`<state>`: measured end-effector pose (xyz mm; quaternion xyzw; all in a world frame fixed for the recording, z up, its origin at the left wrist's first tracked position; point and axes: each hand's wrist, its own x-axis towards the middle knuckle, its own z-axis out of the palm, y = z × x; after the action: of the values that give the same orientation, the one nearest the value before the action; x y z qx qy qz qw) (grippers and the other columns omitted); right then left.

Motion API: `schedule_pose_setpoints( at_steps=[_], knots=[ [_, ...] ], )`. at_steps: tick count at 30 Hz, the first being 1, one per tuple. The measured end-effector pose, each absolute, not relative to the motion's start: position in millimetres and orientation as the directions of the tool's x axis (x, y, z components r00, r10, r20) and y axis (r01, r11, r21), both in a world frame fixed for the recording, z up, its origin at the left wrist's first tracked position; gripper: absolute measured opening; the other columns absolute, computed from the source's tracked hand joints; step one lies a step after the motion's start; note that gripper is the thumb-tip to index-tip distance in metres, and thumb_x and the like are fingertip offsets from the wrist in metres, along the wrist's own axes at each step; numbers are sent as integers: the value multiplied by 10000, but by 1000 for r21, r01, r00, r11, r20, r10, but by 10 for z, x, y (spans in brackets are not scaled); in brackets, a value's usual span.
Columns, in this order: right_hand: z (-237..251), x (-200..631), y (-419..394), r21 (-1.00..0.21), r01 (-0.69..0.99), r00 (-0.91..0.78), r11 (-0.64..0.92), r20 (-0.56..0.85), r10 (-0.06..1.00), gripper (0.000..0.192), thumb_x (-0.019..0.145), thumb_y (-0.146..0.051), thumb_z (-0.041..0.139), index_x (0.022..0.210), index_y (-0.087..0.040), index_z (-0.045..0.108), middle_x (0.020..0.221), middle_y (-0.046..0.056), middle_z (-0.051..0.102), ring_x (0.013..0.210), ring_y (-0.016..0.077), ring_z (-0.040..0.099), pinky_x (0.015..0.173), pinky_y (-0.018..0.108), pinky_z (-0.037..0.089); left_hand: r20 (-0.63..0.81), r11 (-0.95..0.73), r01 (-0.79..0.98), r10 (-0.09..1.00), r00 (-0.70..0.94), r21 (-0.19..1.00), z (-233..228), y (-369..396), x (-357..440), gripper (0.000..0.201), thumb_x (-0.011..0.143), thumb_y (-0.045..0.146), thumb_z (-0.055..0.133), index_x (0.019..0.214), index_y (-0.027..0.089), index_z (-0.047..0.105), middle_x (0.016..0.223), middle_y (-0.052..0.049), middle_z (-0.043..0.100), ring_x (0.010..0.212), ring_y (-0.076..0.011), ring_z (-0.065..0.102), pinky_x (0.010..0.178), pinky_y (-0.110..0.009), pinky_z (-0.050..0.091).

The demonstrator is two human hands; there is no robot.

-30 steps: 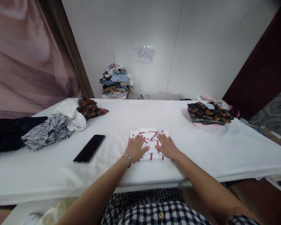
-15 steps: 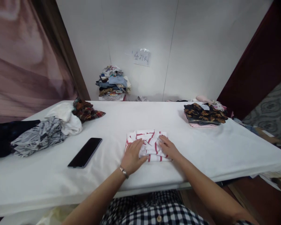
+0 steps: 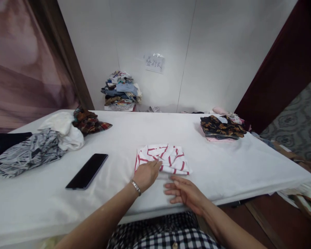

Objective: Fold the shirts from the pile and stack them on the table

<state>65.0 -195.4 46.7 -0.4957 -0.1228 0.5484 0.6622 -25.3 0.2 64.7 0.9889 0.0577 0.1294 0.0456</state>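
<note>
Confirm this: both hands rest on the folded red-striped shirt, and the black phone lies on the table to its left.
Not quite. In the head view only the left hand touches the folded red-striped shirt. The right hand is off it, over the table near the front edge. The black phone does lie to the shirt's left.

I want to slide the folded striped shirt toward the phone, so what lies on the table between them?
Nothing: in the head view, only bare white table cover lies between the phone and the striped shirt. The left hand rests at the shirt's near left corner.
</note>
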Motion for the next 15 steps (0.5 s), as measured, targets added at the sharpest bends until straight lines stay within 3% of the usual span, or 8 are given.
schedule_pose_setpoints(
  at_steps=[5,11,15],
  knots=[
    [518,757,-1545,-709,-701,365,75,-266,892,397,738,-437,720,1040,-219,584,1035,66,683,960,213,641,804,402,516,333,-990,83,116,936,112,749,-42,-220,414,863,138,391,1249,229,512,1183,-73,652,1016,-204,637,827,-355,540],
    [347,803,-985,-703,-685,553,190,-333,763,162,630,-346,714,721,-229,648,765,-19,712,813,212,650,662,332,504,485,-1000,-9,3,875,23,487,-130,-291,449,851,119,392,1261,239,530,1220,-68,646,1026,-205,652,796,-330,575],
    [398,939,-956,-713,-655,622,250,-321,714,162,551,-286,638,709,-263,660,724,-48,719,847,257,668,707,389,526,652,-999,-54,-34,758,10,449,30,-371,585,864,268,461,1434,269,329,1379,-58,520,1192,-234,558,913,-381,549]
  ],
)
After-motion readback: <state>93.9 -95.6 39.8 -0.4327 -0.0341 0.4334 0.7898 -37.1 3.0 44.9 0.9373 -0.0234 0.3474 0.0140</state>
